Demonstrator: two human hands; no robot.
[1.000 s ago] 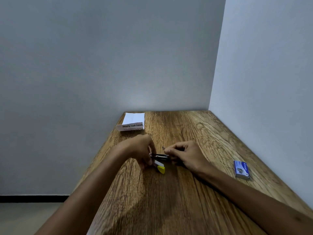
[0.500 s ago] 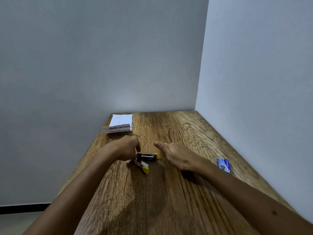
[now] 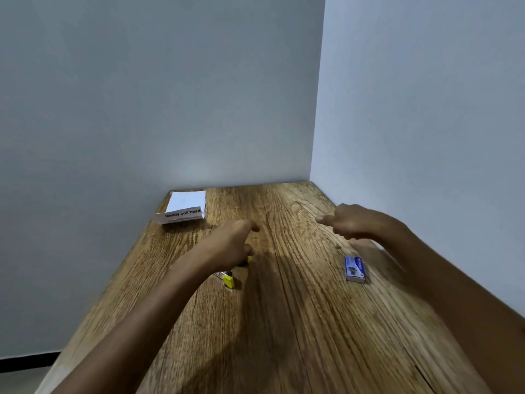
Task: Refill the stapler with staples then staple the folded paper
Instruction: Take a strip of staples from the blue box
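Wooden desk point(image 3: 284, 322): left hand point(image 3: 230, 245) covers the small, rigid stapler point(image 3: 228, 280), grip unclear; right hand point(image 3: 352, 223) loose and empty. Light staple box point(image 3: 354, 269): pinch its sides.

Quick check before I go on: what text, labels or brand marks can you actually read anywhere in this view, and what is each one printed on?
"Neatly coil head": bold black print on the near folded edge of the folded paper; the line is cut off at the paper's right edge.
A fainter line under it on the paper: too small and blurred to read.
Print and a picture on the top of the blue staple box: too blurred to read.
Nothing else carries readable text.
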